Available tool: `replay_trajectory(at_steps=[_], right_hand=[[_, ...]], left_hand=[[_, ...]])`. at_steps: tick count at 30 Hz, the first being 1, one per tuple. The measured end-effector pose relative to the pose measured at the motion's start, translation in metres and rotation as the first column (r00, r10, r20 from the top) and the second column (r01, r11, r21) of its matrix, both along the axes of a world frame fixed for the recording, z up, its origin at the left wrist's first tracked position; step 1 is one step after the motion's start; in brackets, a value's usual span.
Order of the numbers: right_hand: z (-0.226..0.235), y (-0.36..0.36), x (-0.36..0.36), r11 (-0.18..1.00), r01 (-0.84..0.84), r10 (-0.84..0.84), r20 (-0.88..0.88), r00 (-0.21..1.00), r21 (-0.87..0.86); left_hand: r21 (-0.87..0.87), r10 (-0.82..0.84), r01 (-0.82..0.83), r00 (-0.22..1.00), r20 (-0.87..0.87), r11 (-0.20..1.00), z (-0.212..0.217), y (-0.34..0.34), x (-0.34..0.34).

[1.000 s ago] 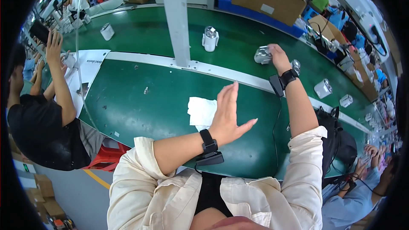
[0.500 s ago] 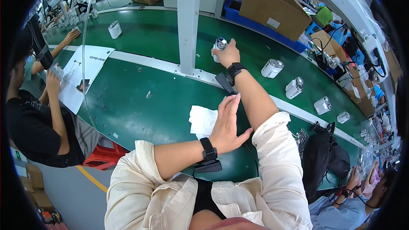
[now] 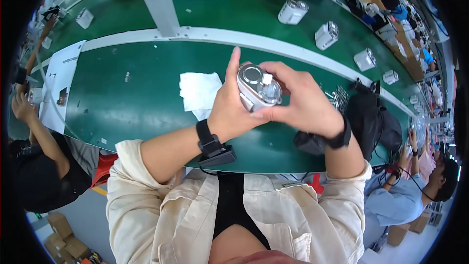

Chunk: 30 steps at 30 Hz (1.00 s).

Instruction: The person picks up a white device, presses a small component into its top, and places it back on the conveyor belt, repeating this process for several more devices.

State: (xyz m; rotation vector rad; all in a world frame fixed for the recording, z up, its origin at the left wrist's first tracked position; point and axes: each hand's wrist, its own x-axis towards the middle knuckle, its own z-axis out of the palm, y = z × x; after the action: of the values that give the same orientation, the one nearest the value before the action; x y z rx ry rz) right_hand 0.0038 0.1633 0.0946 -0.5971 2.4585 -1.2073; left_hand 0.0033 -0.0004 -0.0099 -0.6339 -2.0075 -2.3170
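Observation:
Between my hands, above the green workbench, is a white rounded device with a shiny silver top and a clear round part at one end. My left hand holds it from the left, its index finger pointing up past the top. Around the right side curls my right hand, thumb at the near lower edge and fingers at the far side. A folded white cloth or paper lies on the bench just left of my left hand.
Several similar white devices stand in a row along the far green surface, beyond a white rail. A white post rises from the rail. Right of me lie a black bag and small metal parts. People sit on both sides.
My right hand has brought the device from the far surface back toward me. My left hand, empty before, now holds it too. The head view has shifted.

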Motion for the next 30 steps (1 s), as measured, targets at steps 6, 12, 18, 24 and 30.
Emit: replay_trajectory(at_steps=[6,12,18,24,30], right_hand=[[-0.025,0.031,0.038,0.929,0.201,-0.315,-0.379,0.87,-0.31],[-0.026,0.034,0.038,0.935,0.15,-0.294,-0.469,0.833,-0.32],[-0.036,0.029,0.038,0.933,0.24,-0.339,-0.435,0.834,-0.266],[-0.038,0.016,0.047,0.81,0.471,-0.534,-0.108,0.838,-0.35],[-0.052,0.009,0.048,0.818,0.49,-0.574,-0.362,0.734,-0.302]], left_hand=[[-0.356,0.022,-0.178,0.916,-0.401,0.917,0.008,-0.001,0.006],[-0.392,0.058,-0.406,0.752,-0.657,0.825,0.008,0.004,-0.002],[-0.449,0.039,-0.416,0.766,-0.641,0.791,0.006,0.004,-0.001],[-0.51,0.082,-0.425,0.821,-0.565,0.748,0.008,0.003,0.0],[-0.5,0.096,-0.467,0.794,-0.601,0.729,0.004,0.003,-0.001]])
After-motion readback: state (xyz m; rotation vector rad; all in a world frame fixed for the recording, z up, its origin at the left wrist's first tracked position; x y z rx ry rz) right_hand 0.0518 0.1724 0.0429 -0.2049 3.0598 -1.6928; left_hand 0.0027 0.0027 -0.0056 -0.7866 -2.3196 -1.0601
